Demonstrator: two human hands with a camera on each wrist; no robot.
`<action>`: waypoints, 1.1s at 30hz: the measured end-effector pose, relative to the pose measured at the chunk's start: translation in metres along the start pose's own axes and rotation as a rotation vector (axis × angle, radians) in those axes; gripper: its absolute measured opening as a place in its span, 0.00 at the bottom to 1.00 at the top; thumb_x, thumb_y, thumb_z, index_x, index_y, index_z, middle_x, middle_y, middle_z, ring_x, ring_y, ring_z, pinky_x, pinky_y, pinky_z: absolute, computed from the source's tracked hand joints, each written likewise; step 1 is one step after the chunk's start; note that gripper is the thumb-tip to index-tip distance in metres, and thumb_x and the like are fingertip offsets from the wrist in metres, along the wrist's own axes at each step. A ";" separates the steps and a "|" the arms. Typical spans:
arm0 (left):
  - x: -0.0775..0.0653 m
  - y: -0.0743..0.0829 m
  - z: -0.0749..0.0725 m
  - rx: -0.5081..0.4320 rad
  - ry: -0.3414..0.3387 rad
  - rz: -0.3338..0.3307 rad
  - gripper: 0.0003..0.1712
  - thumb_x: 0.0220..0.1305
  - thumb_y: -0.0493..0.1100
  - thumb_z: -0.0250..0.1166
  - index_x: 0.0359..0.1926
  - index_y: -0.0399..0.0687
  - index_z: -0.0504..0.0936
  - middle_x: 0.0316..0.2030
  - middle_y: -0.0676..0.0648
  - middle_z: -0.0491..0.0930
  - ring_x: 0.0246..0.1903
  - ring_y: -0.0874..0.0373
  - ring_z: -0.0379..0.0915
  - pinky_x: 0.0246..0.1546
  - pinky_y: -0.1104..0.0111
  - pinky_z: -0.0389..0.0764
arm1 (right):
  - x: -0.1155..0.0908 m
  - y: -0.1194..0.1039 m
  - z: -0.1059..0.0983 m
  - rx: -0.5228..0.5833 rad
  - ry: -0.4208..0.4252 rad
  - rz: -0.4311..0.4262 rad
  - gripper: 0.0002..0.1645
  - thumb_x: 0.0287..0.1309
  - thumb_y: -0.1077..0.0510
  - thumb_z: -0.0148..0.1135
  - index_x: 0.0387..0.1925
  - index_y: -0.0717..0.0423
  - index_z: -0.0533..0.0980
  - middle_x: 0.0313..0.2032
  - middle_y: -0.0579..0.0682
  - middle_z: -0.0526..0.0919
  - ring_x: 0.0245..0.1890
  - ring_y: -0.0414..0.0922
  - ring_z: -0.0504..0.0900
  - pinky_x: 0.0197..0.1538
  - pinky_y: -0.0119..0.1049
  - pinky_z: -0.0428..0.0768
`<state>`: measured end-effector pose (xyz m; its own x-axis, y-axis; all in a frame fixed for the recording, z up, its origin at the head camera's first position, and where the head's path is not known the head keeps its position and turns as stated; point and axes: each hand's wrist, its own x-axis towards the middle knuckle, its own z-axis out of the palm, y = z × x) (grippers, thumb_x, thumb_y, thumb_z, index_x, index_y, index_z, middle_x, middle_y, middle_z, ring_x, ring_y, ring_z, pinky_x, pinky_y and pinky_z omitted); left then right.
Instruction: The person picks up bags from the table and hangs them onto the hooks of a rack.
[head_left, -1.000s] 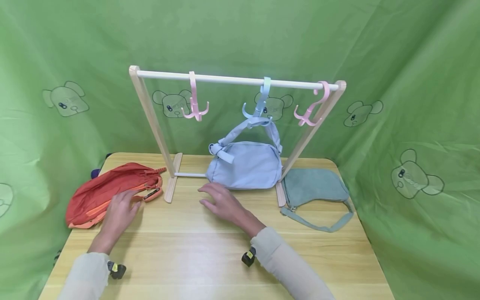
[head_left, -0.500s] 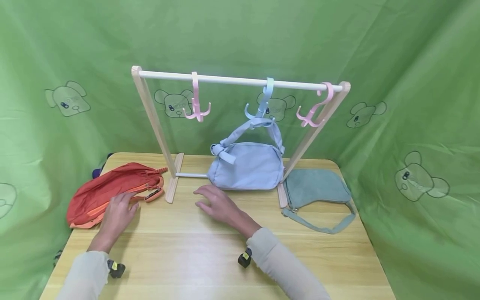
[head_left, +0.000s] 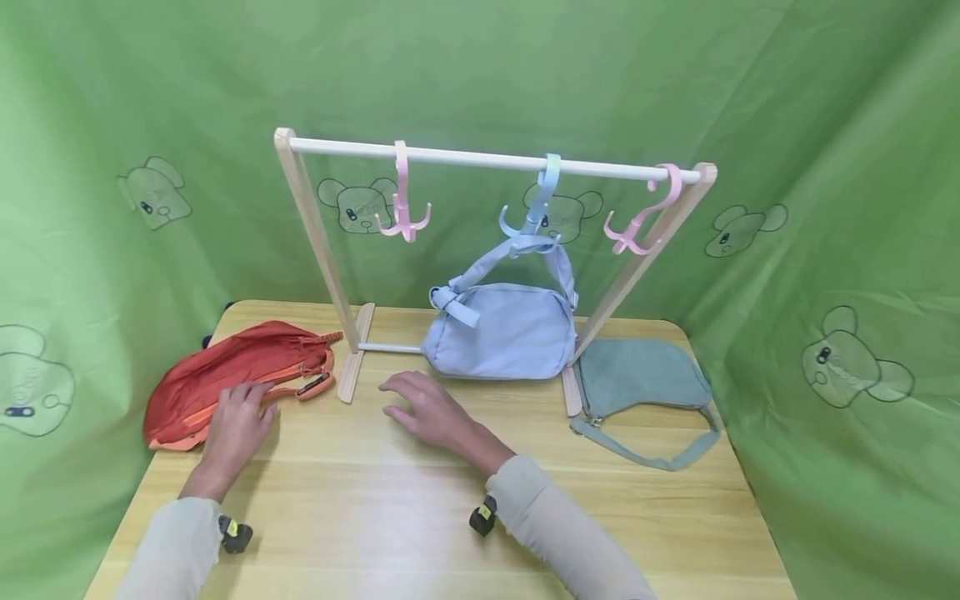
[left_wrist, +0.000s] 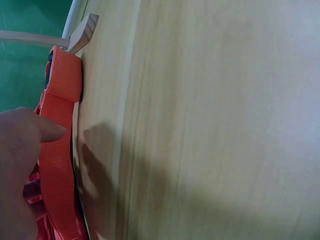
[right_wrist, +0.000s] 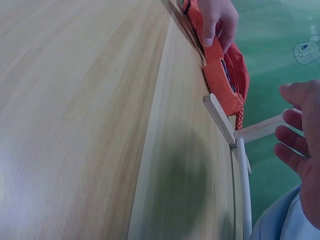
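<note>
On the left of the table lies a red bag (head_left: 225,371) with an orange strap (left_wrist: 56,165). My left hand (head_left: 238,425) is at its front side, fingers loosely bent over the orange edge and thumb apart from them. The left wrist view has the thumb overlapping the strap. Near the table's middle my right hand (head_left: 431,408) hovers with relaxed fingers and nothing in it. Behind it, a light blue bag (head_left: 510,333) hangs by its knotted strap from a blue hook (head_left: 536,200). A grey-green shoulder bag (head_left: 641,375) lies flat at the right.
A rack with a white bar (head_left: 480,158) and wooden posts stands at the back of the table (head_left: 360,517). Two pink hooks, left (head_left: 403,200) and right (head_left: 648,212), hang on the bar. A green curtain (head_left: 487,67) surrounds the table.
My right hand has drifted left, away from the light blue bag. My left hand has settled slightly lower against the red bag. The head view has shifted a little; the bags keep their places.
</note>
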<state>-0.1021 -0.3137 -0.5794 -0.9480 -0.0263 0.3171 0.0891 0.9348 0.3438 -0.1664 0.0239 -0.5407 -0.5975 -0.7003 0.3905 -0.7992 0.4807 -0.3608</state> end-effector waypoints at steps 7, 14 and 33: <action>0.000 -0.004 -0.001 0.002 -0.017 -0.001 0.20 0.61 0.33 0.72 0.53 0.31 0.84 0.46 0.27 0.83 0.41 0.33 0.76 0.39 0.45 0.76 | 0.005 -0.003 0.006 0.020 -0.051 0.032 0.21 0.67 0.51 0.68 0.59 0.51 0.80 0.58 0.50 0.86 0.62 0.46 0.82 0.70 0.39 0.78; -0.002 -0.003 0.001 -0.006 -0.028 0.006 0.16 0.62 0.33 0.71 0.50 0.30 0.84 0.44 0.28 0.85 0.44 0.32 0.79 0.47 0.42 0.77 | 0.010 -0.008 0.011 0.042 -0.087 0.052 0.21 0.69 0.50 0.66 0.60 0.51 0.80 0.59 0.49 0.84 0.63 0.45 0.81 0.71 0.38 0.77; -0.017 0.000 0.008 -0.025 0.008 -0.005 0.09 0.64 0.32 0.69 0.45 0.33 0.85 0.40 0.32 0.86 0.39 0.36 0.80 0.39 0.45 0.80 | 0.024 -0.018 0.033 0.041 -0.093 -0.015 0.21 0.69 0.50 0.66 0.60 0.52 0.80 0.59 0.52 0.85 0.63 0.46 0.82 0.71 0.38 0.77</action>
<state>-0.0888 -0.3105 -0.5917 -0.9459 -0.0340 0.3227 0.0922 0.9253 0.3678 -0.1642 -0.0192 -0.5527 -0.5754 -0.7543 0.3161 -0.8034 0.4490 -0.3910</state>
